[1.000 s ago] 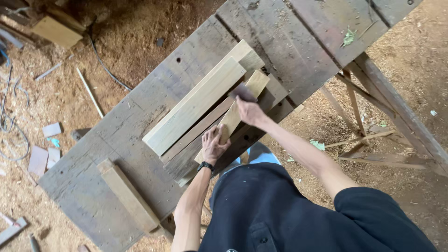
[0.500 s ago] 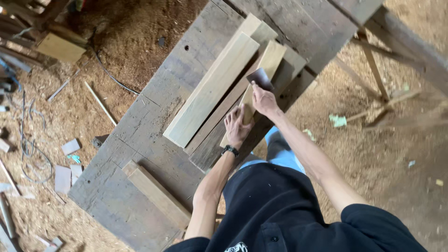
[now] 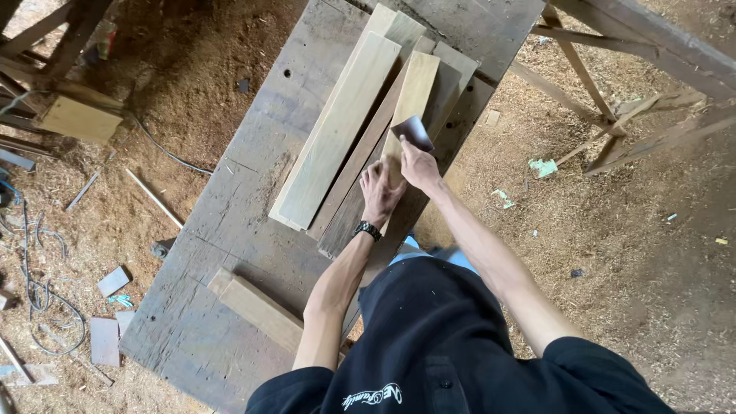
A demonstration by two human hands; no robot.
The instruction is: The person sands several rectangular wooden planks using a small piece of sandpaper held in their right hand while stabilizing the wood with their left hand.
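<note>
meanwhile right hand [image 3: 419, 165] pinches sandpaper [image 3: 413, 132] on narrow plank [image 3: 410, 100]; left hand [image 3: 381, 192] flat, wide board [image 3: 337, 134] alongside.

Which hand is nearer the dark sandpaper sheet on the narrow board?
Right. The right hand holds the sandpaper sheet at its near edge; the left hand lies flat on the narrow board lower down, apart from it.

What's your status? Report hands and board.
Left hand flat on narrow board. Right hand presses sandpaper on it. Nothing blocking.
</note>
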